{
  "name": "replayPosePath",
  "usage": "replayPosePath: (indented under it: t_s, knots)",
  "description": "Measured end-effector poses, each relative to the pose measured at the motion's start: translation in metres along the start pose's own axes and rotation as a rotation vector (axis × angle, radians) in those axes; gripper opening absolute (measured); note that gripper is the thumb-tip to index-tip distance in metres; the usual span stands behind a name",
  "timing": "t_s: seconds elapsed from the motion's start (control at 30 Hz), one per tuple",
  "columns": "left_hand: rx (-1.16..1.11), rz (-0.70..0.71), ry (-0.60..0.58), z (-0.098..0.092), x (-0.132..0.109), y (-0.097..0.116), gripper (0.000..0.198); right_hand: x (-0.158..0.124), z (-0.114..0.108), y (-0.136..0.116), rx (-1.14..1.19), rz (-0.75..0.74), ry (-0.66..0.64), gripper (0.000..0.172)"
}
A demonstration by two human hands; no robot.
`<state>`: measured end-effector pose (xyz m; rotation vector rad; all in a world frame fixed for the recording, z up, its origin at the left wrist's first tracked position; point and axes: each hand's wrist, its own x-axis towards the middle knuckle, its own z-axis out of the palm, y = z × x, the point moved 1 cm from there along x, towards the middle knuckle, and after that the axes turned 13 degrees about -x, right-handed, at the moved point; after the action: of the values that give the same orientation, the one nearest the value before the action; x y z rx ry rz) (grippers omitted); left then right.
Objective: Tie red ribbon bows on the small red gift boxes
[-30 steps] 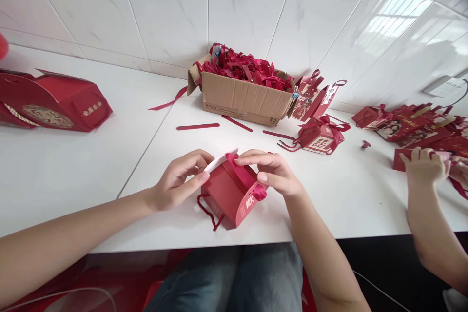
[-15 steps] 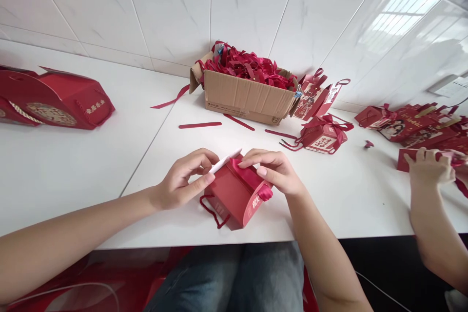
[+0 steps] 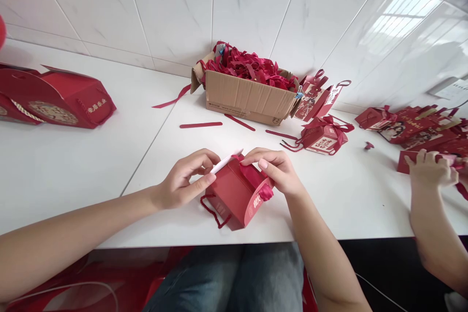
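Note:
A small red gift box (image 3: pixel 231 192) lies tilted on the table in front of me, its red cord handle hanging on the left side. My left hand (image 3: pixel 190 178) pinches the box's raised flap (image 3: pixel 226 160), white on its inner face, between thumb and fingers. Across the box top runs a crimson ribbon (image 3: pixel 252 174), bunched at its right end. My right hand (image 3: pixel 274 168) has its fingers closed on the ribbon near the flap, the thumb resting by the box's right edge. The fingertips of my right hand partly cover the ribbon.
Behind stands a cardboard carton (image 3: pixel 244 100) heaped with red ribbons. Loose red strips (image 3: pixel 201 125) lie before it. A finished bowed box (image 3: pixel 323 139) sits to its right. Larger red boxes (image 3: pixel 73 100) stand far left. At right, a co-worker's hand (image 3: pixel 431 168) touches another red box.
My right fingers and the ribbon have shifted very slightly on the box. A red round shape has entered at the far left edge. Otherwise the view only moves a little.

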<state>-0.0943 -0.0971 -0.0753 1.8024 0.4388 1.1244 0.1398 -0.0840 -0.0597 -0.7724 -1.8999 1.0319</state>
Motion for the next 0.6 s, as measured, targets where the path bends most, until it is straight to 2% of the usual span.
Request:
replayPosePath:
  t_s: [0.2,0.37,0.6]
  knots:
    - [0.033,0.010,0.001,-0.0003,0.0013,0.0000,0.018,0.0007,0.0008,-0.0028,-0.014,-0.041,-0.051,0.026]
    - [0.046,0.015,0.001,-0.0005,0.0026,0.0003,0.020,0.0002,0.0009,-0.0031,-0.046,-0.116,-0.111,0.038]
    - [0.015,0.010,0.002,0.0002,0.0005,-0.0015,0.017,-0.0004,0.0002,0.0038,0.051,-0.104,-0.057,0.043]
